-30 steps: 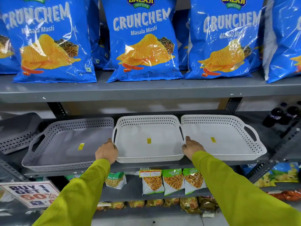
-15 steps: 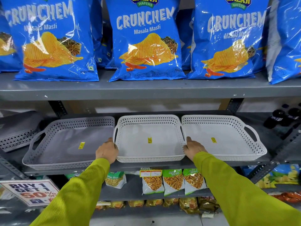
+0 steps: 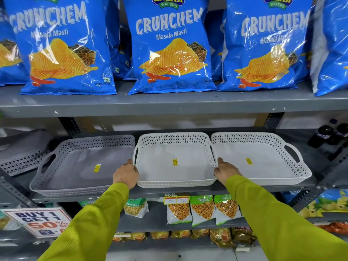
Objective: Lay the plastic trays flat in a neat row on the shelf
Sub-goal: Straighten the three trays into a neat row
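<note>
The left hand (image 3: 125,174) and right hand (image 3: 226,169) grip the middle tray (image 3: 175,178) by its sides — to line it up between the gray tray (image 3: 62,185) and the white tray (image 3: 282,176).

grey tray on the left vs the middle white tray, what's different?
Colour: the grey tray is grey, the middle white tray white.
Contact: the left hand and right hand sit at the two near corners of the middle white tray; the grey tray only has the left hand beside it.
Pose: the grey tray sits angled and sticks out past the shelf edge, the middle white tray lies squarer.
Shared: both lie flat, with perforated walls and a yellow sticker inside.
</note>
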Demonstrator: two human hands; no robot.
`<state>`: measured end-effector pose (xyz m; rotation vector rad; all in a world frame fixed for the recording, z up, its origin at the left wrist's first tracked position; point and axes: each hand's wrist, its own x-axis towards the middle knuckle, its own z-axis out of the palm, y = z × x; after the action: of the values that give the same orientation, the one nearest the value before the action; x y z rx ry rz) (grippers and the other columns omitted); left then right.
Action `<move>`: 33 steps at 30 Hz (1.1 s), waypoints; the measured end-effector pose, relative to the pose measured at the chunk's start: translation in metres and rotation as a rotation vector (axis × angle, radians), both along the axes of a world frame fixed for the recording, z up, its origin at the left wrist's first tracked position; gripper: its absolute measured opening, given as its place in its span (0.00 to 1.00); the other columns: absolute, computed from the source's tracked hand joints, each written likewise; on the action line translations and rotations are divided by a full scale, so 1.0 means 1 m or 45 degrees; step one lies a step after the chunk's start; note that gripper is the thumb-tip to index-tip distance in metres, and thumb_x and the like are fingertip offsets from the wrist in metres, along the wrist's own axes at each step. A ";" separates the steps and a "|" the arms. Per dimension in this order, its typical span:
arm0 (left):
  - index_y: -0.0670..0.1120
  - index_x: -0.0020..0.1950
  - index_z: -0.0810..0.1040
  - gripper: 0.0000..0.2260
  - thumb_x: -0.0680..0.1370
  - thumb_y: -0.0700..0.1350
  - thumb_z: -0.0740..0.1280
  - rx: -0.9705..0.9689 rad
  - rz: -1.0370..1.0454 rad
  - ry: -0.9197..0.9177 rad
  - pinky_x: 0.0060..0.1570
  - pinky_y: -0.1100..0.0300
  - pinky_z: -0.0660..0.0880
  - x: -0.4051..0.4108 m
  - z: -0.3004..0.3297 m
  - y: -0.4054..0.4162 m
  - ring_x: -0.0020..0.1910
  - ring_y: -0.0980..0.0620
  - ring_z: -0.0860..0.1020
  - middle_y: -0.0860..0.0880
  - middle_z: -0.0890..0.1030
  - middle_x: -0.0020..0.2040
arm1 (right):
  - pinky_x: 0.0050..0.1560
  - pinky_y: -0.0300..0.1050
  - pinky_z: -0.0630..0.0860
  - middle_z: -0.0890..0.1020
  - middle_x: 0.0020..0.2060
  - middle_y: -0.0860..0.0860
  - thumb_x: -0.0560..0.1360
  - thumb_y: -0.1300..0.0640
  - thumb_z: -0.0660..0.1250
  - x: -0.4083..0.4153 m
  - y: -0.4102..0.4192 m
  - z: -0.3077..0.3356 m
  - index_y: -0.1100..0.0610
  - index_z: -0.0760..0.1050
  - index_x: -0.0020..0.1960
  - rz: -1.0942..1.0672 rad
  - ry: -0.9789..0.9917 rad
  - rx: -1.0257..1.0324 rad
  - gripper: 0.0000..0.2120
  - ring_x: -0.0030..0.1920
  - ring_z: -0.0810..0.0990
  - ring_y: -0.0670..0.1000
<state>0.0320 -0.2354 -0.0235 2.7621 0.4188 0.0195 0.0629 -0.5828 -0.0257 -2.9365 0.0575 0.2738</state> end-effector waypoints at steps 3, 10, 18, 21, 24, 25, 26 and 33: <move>0.40 0.62 0.68 0.14 0.80 0.45 0.55 0.000 -0.003 -0.001 0.53 0.46 0.75 0.000 0.000 0.001 0.54 0.34 0.79 0.36 0.81 0.56 | 0.44 0.47 0.69 0.79 0.53 0.60 0.79 0.53 0.52 0.000 0.000 0.000 0.62 0.57 0.71 0.001 0.002 -0.003 0.23 0.53 0.78 0.61; 0.40 0.61 0.68 0.13 0.80 0.45 0.55 0.002 -0.026 -0.006 0.52 0.47 0.76 0.002 -0.001 0.002 0.53 0.34 0.79 0.36 0.81 0.54 | 0.42 0.46 0.69 0.78 0.47 0.58 0.79 0.53 0.52 0.000 0.001 -0.001 0.61 0.58 0.71 -0.024 0.000 -0.009 0.22 0.43 0.73 0.57; 0.40 0.62 0.68 0.14 0.80 0.45 0.55 0.013 -0.052 0.005 0.52 0.47 0.76 0.001 -0.002 0.005 0.53 0.34 0.79 0.36 0.81 0.54 | 0.48 0.48 0.72 0.79 0.56 0.60 0.79 0.53 0.52 0.000 0.001 0.000 0.61 0.54 0.74 -0.014 0.028 -0.019 0.26 0.55 0.78 0.60; 0.40 0.62 0.67 0.14 0.78 0.44 0.56 0.002 -0.060 0.029 0.52 0.47 0.76 0.001 0.000 0.005 0.54 0.34 0.79 0.36 0.81 0.55 | 0.51 0.49 0.73 0.78 0.59 0.60 0.79 0.52 0.52 0.000 0.001 0.000 0.60 0.50 0.76 -0.024 0.056 -0.009 0.28 0.57 0.77 0.60; 0.41 0.62 0.68 0.14 0.77 0.43 0.58 -0.042 -0.075 0.051 0.53 0.47 0.76 0.000 0.002 0.006 0.54 0.34 0.79 0.37 0.81 0.56 | 0.53 0.48 0.73 0.76 0.62 0.60 0.79 0.52 0.52 0.000 0.001 0.001 0.60 0.47 0.77 -0.024 0.074 0.007 0.30 0.58 0.77 0.60; 0.42 0.62 0.68 0.14 0.76 0.42 0.58 -0.065 -0.083 0.059 0.53 0.47 0.76 0.000 0.003 0.007 0.54 0.35 0.79 0.37 0.81 0.56 | 0.52 0.48 0.73 0.76 0.62 0.60 0.79 0.52 0.52 0.000 0.000 0.001 0.59 0.47 0.77 -0.023 0.078 0.019 0.30 0.58 0.77 0.60; 0.42 0.62 0.68 0.15 0.76 0.42 0.58 -0.089 -0.091 0.073 0.53 0.48 0.76 0.000 0.003 0.008 0.53 0.35 0.78 0.38 0.81 0.56 | 0.50 0.48 0.72 0.76 0.62 0.60 0.79 0.52 0.53 0.000 0.000 0.001 0.59 0.46 0.77 -0.024 0.085 0.027 0.31 0.58 0.77 0.60; 0.45 0.65 0.69 0.19 0.74 0.41 0.61 -0.235 -0.138 0.141 0.56 0.50 0.75 0.000 0.011 0.014 0.57 0.36 0.77 0.40 0.80 0.61 | 0.54 0.48 0.74 0.76 0.63 0.60 0.79 0.51 0.53 0.000 0.001 0.004 0.59 0.42 0.78 -0.033 0.110 0.038 0.33 0.59 0.77 0.60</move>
<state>0.0316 -0.2214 -0.0130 2.6068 0.2833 -0.1896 0.0626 -0.5819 -0.0221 -2.8907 0.1031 0.3939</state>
